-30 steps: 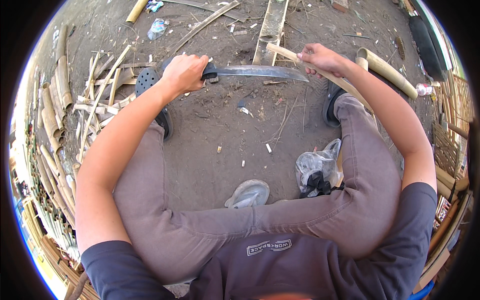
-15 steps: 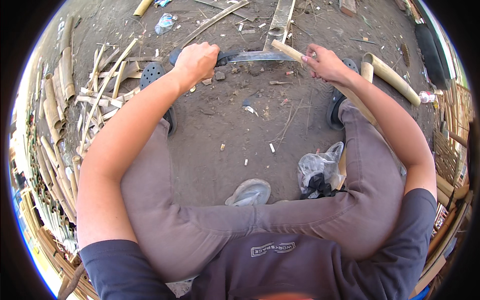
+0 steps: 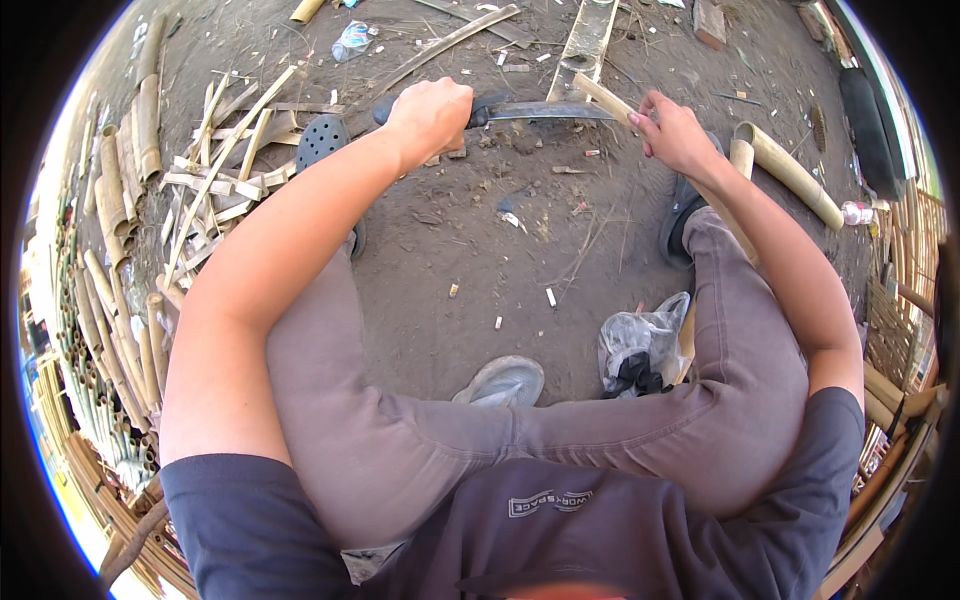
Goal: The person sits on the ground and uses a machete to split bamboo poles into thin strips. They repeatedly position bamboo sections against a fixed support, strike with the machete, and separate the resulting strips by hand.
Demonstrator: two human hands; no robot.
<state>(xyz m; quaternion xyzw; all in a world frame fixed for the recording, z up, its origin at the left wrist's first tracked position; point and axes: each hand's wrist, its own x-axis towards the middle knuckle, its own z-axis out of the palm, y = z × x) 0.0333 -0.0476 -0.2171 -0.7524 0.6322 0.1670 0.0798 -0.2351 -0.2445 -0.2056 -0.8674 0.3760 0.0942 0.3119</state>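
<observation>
My left hand (image 3: 432, 118) is closed around the dark handle of a machete, out in front between my feet. The machete's blade (image 3: 550, 111) points right, and its far end meets a split bamboo strip (image 3: 605, 97) just beside my other hand. My right hand (image 3: 675, 135) grips that strip with thumb and fingers near its upper end. From there the strip slants back beneath my right forearm towards my knee, partly hidden. Whether the edge bites into the bamboo, I cannot tell.
Bamboo offcuts (image 3: 225, 165) lie heaped by my left shoe (image 3: 322, 142). A flat plank (image 3: 585, 50) lies ahead, and a thick bamboo tube (image 3: 790, 175) to the right. A clear plastic bag (image 3: 645, 345) sits by my right leg, a grey sandal (image 3: 503, 381) between my thighs.
The view has shifted, so the ground and both hands appear farther right. My left hand and the machete have moved slightly right; both grips are kept.
</observation>
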